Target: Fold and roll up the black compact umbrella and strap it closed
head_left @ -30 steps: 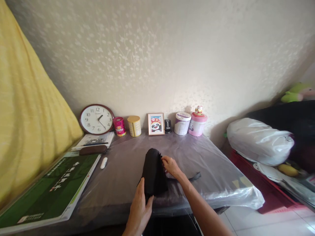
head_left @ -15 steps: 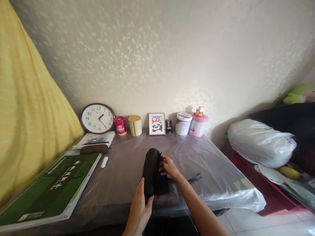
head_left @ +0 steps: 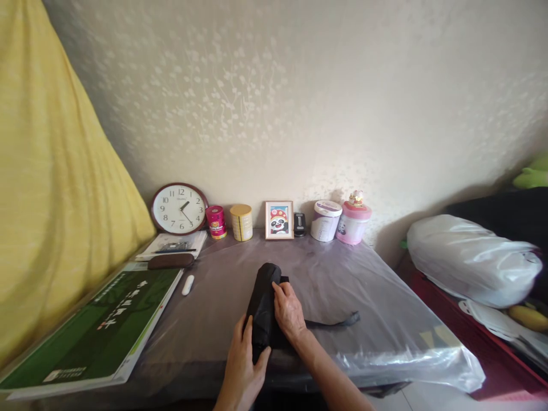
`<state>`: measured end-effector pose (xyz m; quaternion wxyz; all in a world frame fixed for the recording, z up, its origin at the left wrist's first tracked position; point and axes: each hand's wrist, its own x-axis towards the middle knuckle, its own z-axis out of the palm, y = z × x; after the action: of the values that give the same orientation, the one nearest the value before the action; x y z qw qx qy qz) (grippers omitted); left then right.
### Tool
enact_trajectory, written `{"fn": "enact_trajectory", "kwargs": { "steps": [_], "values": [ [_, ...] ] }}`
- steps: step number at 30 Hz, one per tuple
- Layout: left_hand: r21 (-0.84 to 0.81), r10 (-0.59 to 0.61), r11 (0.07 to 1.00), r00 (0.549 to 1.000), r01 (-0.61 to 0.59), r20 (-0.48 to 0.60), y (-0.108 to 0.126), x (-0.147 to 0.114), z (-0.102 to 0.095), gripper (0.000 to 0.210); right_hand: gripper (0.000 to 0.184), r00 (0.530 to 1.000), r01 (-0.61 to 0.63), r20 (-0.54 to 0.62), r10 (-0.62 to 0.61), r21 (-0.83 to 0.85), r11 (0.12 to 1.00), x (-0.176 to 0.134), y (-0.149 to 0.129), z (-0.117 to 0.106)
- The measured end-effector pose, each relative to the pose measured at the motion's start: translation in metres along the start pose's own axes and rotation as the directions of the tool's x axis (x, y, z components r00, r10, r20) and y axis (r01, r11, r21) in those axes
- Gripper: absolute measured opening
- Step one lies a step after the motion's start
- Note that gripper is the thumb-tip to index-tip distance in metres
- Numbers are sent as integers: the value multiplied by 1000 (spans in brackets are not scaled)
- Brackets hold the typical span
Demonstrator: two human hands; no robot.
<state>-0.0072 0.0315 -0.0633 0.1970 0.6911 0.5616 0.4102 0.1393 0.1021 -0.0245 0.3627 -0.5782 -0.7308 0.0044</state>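
A black rolled-up cloth bundle (head_left: 264,297) lies lengthwise on the table's plastic cover, near its front edge. My left hand (head_left: 246,357) holds the near end, with fingers on the left side and thumb at the bottom. On the right side, my right hand (head_left: 289,311) grips the roll, its fingertips pressed on the upper surface. A dark flap of the same cloth shows partly behind the right hand. From under that hand a thin dark strap (head_left: 336,323) runs out to the right across the table (head_left: 205,337).
Along the wall stand a clock (head_left: 180,209), a pink tin (head_left: 216,222), a yellow tin (head_left: 242,222), a panda picture frame (head_left: 279,220) and two lidded tubs (head_left: 326,221). To the left lie a green book (head_left: 94,331), a brown case (head_left: 171,261) and a small white object (head_left: 187,285).
My right hand has moved from the loose flap onto the roll, and the flap is now mostly covered. My left hand keeps its hold. The view has shifted slightly left.
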Motion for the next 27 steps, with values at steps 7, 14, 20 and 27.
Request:
{"fn": "enact_trajectory", "kwargs": {
  "steps": [7,14,20,27],
  "values": [
    [79,24,997,998,-28,57,14,-1,-7,62,43,964,260,46,-262,42,965,-5,-11,-4],
    [122,22,991,982,-46,186,23,1,-16,57,39,925,343,126,-359,129,930,2,-9,-6],
    [124,-4,992,984,-18,179,15,-2,-11,59,30,923,295,200,-328,176,939,28,-5,0],
    [95,-24,995,980,5,199,11,-3,-7,62,29,955,190,197,-224,177,966,59,13,21]
  ]
}}
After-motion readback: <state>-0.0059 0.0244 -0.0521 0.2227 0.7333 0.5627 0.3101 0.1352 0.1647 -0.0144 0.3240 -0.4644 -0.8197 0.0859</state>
